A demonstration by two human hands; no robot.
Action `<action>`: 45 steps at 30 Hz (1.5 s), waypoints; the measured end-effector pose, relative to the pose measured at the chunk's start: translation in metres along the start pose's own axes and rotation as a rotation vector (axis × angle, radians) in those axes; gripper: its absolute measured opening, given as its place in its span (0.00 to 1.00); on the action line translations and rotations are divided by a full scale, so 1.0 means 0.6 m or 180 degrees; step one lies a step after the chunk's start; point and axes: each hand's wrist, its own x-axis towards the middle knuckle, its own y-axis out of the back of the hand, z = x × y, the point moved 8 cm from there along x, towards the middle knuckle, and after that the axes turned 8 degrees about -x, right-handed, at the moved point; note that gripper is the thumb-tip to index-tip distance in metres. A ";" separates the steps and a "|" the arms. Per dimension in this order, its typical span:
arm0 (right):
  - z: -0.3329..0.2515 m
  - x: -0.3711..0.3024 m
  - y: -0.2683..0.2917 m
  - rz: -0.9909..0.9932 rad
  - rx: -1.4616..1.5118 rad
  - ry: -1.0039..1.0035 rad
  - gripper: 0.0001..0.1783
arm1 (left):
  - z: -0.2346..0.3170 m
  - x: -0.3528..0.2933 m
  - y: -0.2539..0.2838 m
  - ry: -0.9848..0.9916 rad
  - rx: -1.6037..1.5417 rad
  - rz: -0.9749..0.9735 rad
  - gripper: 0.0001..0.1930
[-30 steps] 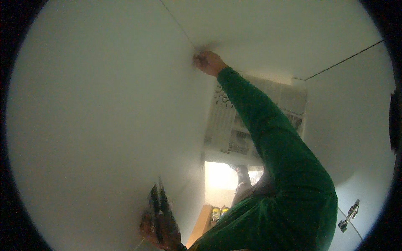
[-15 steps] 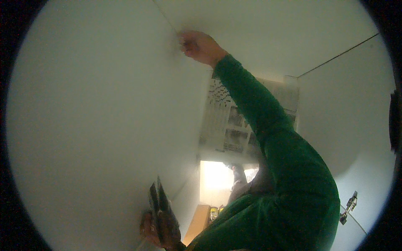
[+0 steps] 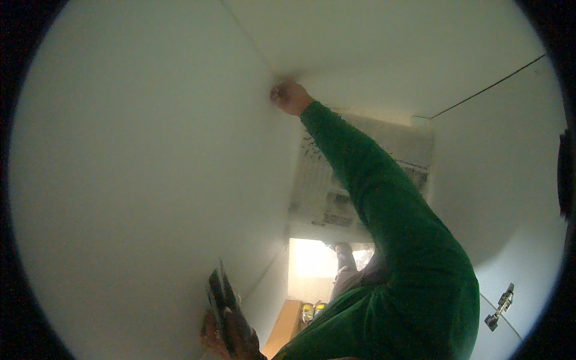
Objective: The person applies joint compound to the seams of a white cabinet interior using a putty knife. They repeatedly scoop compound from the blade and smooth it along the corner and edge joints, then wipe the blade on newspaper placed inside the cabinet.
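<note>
My right hand (image 3: pixel 290 98), at the end of a green sleeve (image 3: pixel 384 186), is held closed against the corner seam (image 3: pixel 255 48) between two white panels. Its fingers are curled in, and what they hold, if anything, cannot be made out. Low in the view, close to the left white panel (image 3: pixel 132 180), my left hand (image 3: pixel 231 339) is wrapped round thin, flat dark pieces (image 3: pixel 222 300) with pointed upper ends. They stand side by side, tilted upward; their exact kind is unclear in the dim light.
Printed newspaper (image 3: pixel 345 207) covers a surface beyond my right arm. Below it is a bright opening (image 3: pixel 311 264), with a brown box-like edge (image 3: pixel 285 327) and small cans (image 3: pixel 308 312). A metal hinge (image 3: pixel 500 307) sticks out at the right panel (image 3: pixel 492 180).
My right hand has slid along the corner seam, down and slightly right toward the newspaper, staying closed. My left hand keeps its grip on the flat pieces, nearly in place.
</note>
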 end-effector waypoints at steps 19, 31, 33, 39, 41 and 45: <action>0.014 -0.096 0.072 0.0600 -0.0615 0.0243 0.10 | -0.066 -0.153 -0.010 0.0519 0.0487 -0.0779 0.14; 0.043 0.025 0.116 0.0079 -0.3216 0.0755 0.16 | -0.047 -0.062 -0.025 0.0461 0.0426 -0.0652 0.13; 0.070 0.008 0.088 0.0640 -0.1687 -0.0026 0.20 | -0.046 -0.052 -0.024 0.0429 0.0415 -0.0566 0.13; 0.037 -0.035 -0.046 0.0275 -0.1574 0.0242 0.26 | -0.042 -0.034 -0.024 0.0296 0.0384 -0.0220 0.12; 0.025 -0.058 -0.113 0.0125 -0.1612 0.0307 0.25 | -0.036 -0.037 -0.020 0.0295 0.0413 -0.0077 0.12; -0.034 -0.096 -0.224 -0.0345 -0.1572 0.0691 0.22 | -0.041 -0.018 -0.029 0.0234 0.0468 0.0334 0.12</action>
